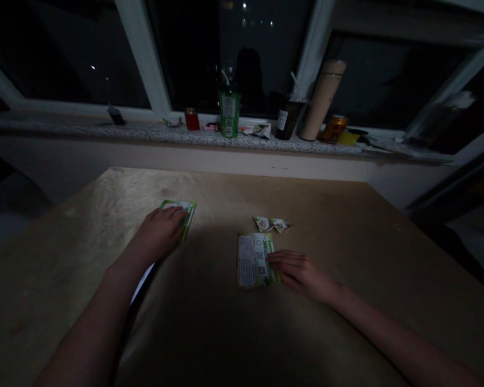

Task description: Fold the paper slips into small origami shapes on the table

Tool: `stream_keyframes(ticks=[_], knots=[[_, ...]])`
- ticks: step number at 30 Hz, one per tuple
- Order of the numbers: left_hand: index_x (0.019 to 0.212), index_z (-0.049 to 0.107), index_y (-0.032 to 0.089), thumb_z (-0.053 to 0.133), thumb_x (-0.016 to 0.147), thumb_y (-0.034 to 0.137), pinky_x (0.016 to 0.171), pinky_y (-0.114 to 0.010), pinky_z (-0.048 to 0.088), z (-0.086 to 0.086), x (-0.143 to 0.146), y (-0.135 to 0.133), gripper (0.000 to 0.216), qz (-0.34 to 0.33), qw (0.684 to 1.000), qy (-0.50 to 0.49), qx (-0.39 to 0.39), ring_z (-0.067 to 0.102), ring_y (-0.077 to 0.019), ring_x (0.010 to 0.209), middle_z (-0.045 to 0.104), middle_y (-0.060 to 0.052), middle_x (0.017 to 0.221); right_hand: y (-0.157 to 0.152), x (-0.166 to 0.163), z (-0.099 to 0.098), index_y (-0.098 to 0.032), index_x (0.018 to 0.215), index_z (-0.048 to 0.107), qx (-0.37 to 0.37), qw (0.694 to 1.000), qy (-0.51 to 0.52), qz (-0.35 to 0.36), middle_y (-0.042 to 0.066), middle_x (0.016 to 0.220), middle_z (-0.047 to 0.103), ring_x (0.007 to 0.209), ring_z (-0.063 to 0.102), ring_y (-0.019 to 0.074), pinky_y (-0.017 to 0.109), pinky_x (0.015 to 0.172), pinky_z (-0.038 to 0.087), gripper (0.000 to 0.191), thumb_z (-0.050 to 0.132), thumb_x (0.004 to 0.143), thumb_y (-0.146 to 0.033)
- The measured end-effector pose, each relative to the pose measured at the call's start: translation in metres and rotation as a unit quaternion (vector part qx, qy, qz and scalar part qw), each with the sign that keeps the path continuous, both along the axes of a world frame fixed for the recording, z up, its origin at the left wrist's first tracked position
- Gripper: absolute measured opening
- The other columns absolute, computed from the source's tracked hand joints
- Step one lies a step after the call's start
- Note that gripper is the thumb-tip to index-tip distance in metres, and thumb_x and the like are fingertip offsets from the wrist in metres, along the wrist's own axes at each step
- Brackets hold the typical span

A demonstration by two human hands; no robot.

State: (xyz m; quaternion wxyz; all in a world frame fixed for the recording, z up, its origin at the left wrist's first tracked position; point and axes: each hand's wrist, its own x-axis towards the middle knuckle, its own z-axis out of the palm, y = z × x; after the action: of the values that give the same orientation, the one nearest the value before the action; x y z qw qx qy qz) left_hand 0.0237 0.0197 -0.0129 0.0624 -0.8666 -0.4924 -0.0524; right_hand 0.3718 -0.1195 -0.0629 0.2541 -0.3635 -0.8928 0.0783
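My left hand (pixel 166 224) lies palm down over a green and white printed leaflet (pixel 191 208), covering most of it; its fingers are stretched out. A second printed leaflet (pixel 247 260), with blocks of text and square codes, lies flat on the table nearer the middle. On its right edge rest the outstretched fingers of my right hand (pixel 296 270), the thumb lower down. Just beyond that leaflet sits a small folded paper piece (pixel 272 224) in the same print, shaped like two joined triangles.
Below my left forearm shows the lit edge of a flat device (pixel 142 283), mostly hidden. The brown tabletop (pixel 210 333) meets a wall under a stone windowsill (pixel 145 130). On the sill stand a green bottle (pixel 229 113), a dark cup (pixel 289 119), a tall flask (pixel 322 102) and a can (pixel 334 129).
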Motion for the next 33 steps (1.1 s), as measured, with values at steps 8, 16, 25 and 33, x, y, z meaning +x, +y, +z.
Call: stream_keyframes(ticks=[8, 16, 25, 33], knots=[[0.138, 0.043, 0.019, 0.046, 0.091, 0.053, 0.104, -0.039, 0.034, -0.018, 0.087, -0.059, 0.059, -0.248, 0.960, -0.046, -0.118, 0.044, -0.0264, 0.127, 0.045, -0.011, 0.142, -0.002, 0.007, 0.002, -0.015, 0.103, 0.063, -0.026, 0.999, -0.035, -0.030, 0.014, 0.117, 0.065, 0.111, 0.060, 0.0237, 0.039, 0.095, 0.050, 0.020, 0.059, 0.083, -0.014], [0.141, 0.039, 0.019, 0.051, 0.082, 0.064, 0.108, -0.041, 0.027, -0.025, 0.106, -0.080, 0.074, -0.304, 0.945, -0.001, -0.123, 0.037, -0.0280, 0.132, 0.038, -0.013, 0.147, -0.010, 0.019, 0.004, -0.017, 0.118, 0.061, -0.023, 0.998, -0.047, -0.022, 0.012, 0.122, 0.062, 0.115, 0.058, 0.0216, 0.039, 0.099, 0.048, 0.030, 0.055, 0.089, -0.021], [0.129, 0.053, 0.020, 0.044, 0.092, 0.050, 0.101, -0.043, 0.038, -0.027, 0.108, -0.082, 0.048, -0.326, 0.937, -0.026, -0.120, 0.049, -0.0274, 0.124, 0.052, -0.012, 0.136, -0.019, 0.018, 0.009, -0.018, 0.113, 0.062, -0.039, 0.999, 0.015, -0.034, 0.010, 0.111, 0.067, 0.108, 0.060, 0.0205, 0.038, 0.094, 0.048, 0.030, 0.061, 0.086, -0.031], [0.125, 0.055, 0.022, 0.039, 0.097, 0.036, 0.095, -0.038, 0.044, -0.022, 0.113, -0.085, 0.036, -0.318, 0.930, -0.081, -0.165, 0.059, -0.0234, 0.110, 0.063, -0.007, 0.122, -0.016, 0.013, 0.010, -0.018, 0.092, 0.066, -0.069, 0.991, 0.086, -0.080, 0.004, 0.077, 0.065, 0.081, 0.060, 0.0179, 0.033, 0.079, 0.045, 0.017, 0.058, 0.089, -0.033]])
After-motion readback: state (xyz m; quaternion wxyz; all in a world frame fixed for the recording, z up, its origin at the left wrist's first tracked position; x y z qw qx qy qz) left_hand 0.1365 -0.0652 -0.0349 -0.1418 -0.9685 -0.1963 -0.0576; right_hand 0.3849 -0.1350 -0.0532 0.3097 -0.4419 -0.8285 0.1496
